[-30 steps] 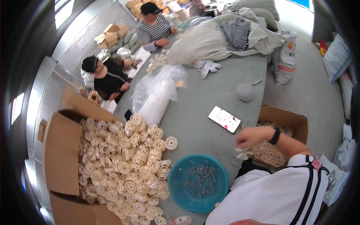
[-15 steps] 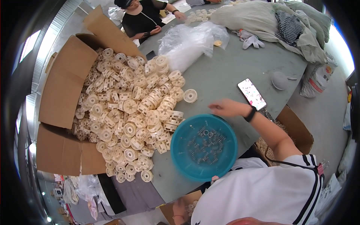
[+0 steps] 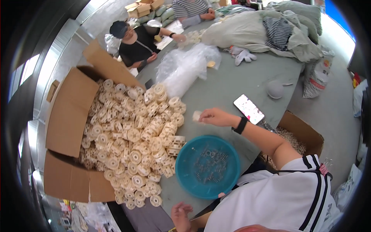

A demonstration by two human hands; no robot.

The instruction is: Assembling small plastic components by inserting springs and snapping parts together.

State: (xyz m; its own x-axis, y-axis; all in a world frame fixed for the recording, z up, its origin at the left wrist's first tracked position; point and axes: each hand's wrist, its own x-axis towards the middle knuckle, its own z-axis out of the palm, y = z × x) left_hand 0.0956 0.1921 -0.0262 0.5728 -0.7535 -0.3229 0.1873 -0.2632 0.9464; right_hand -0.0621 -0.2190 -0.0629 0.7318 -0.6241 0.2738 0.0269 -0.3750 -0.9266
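My right hand (image 3: 216, 117), with a black band on the wrist, reaches over the grey-green table (image 3: 232, 85) and pinches a small cream plastic wheel (image 3: 197, 115) at the edge of a big pile of cream plastic wheels (image 3: 135, 143). The pile spills from an open cardboard box (image 3: 67, 116). A round blue bowl (image 3: 206, 166) holding several small dark metal springs sits just in front of that hand. My left hand (image 3: 181, 214) rests low at the table's near edge, fingers loosely curled, nothing visible in it.
A phone (image 3: 249, 109) lies right of my right hand. A cardboard box of small parts (image 3: 303, 135) stands beside the table. Clear plastic bags (image 3: 185, 69), a grey cap (image 3: 275, 89), gloves and cloth sacks (image 3: 262, 31) lie farther back. Two people work at the far end.
My right hand came from the box at the right, passed over the blue bowl, and now holds a cream wheel by the pile. The view has swung about.
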